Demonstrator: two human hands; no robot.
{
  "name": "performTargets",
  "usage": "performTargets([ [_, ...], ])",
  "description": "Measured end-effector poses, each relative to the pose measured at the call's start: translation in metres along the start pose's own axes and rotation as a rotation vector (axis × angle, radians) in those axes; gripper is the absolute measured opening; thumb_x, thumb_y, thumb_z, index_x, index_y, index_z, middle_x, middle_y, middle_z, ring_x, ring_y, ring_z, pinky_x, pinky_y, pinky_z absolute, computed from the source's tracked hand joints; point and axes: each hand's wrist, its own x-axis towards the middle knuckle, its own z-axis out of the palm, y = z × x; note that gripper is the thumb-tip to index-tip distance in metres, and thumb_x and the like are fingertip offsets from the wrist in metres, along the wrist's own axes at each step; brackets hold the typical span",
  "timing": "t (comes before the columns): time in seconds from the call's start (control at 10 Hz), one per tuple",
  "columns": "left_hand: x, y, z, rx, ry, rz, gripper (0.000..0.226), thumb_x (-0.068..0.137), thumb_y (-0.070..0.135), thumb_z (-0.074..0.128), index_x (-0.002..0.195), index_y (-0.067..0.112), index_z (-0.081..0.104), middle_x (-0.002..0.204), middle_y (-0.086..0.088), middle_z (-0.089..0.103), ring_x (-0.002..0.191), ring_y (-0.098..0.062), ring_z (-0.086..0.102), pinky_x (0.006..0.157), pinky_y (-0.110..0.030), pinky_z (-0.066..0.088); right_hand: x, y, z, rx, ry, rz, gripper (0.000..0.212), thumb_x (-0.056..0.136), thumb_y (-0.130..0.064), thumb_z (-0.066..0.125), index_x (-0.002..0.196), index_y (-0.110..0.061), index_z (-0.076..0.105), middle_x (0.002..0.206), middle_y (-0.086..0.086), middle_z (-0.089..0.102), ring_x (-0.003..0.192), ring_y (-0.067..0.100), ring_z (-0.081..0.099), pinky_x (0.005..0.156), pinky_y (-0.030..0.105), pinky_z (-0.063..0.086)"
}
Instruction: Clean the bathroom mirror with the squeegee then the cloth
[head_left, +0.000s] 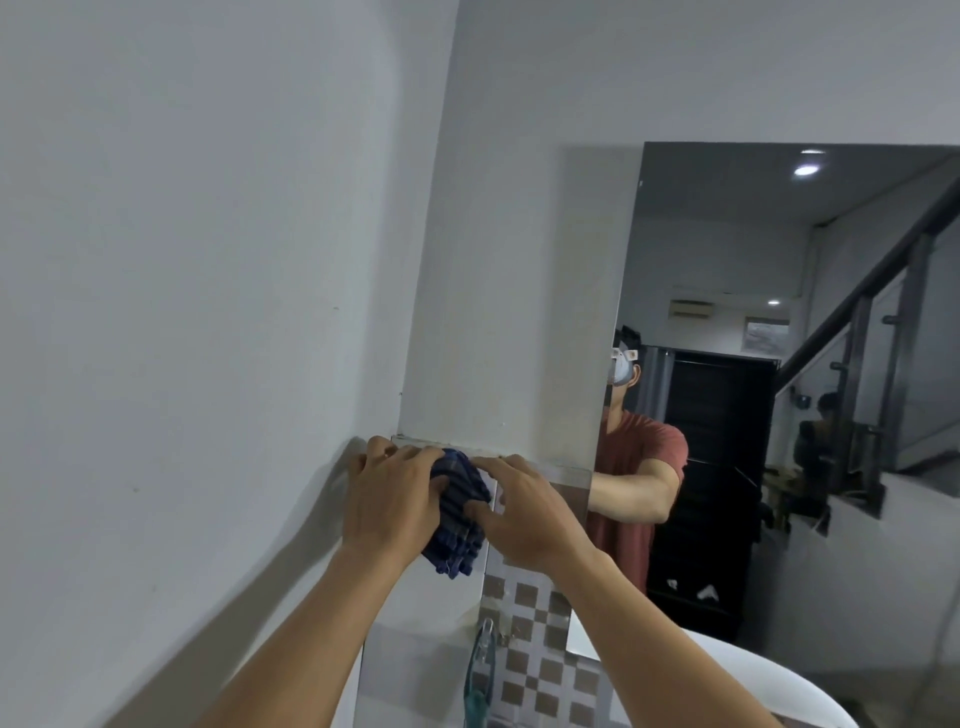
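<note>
Forearms: bare, reaching up from below.
Left hand (387, 499): fingers curled, gripping the cloth (460, 512).
Right hand (524, 512): fingers pinching the cloth's other side.
Cloth: soft, folded, dark-blue plaid, bunched between both hands.
Mirror (779, 364): smooth glass, right of the hands.

Cloth (460, 512): woven fabric, blue plaid, soft, matt, folded. Mirror (779, 364): glass, glossy, reflective. Wall (208, 260): painted, matt, smooth. Tiles (540, 670): semi-gloss checker. Basin (769, 680): glossy white.
</note>
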Motion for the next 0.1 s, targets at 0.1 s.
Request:
performTargets([
  [0.1,-0.0068,0.0037,-0.0099,-0.060,0.080,-0.038,0.028,0.095,0.033,0.055,0.121,0.032,0.067,0.115,0.012,0.072,0.110,-0.023,0.050,0.092,-0.040,0.039,-0.0120,-0.0025,-0.0119,0.023,0.054,0.023,0.057,0.097,-0.038,0.057,0.151,-0.032,0.039,0.142,-0.004,0.048,0.115,0.017,0.059,0.097,0.029,0.047],
])
